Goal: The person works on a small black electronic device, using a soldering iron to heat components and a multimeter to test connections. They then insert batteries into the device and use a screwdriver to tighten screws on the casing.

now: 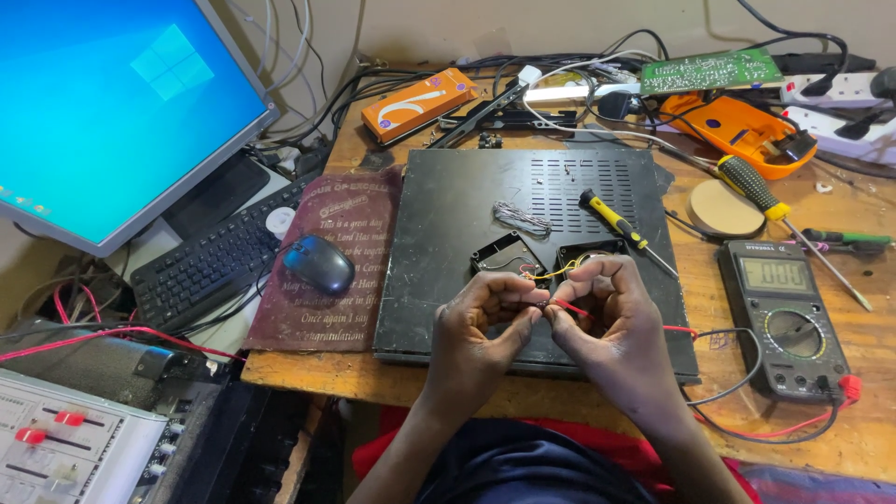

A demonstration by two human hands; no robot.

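Both hands over black metal box (448, 252), fingertips meeting in middle.
Left hand (481, 322) pinches tiny wire end.
Right hand (611, 322) pinches red wire (571, 307), just beside left fingertips.
Red wire runs long way toward 4 o'clock, off to meter (784, 317).
Right hand nearer wire's length.
Yellow screwdriver (611, 219) lies at 12 o'clock, untouched.

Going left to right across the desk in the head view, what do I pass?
Monitor → mouse → left hand → right hand → multimeter.
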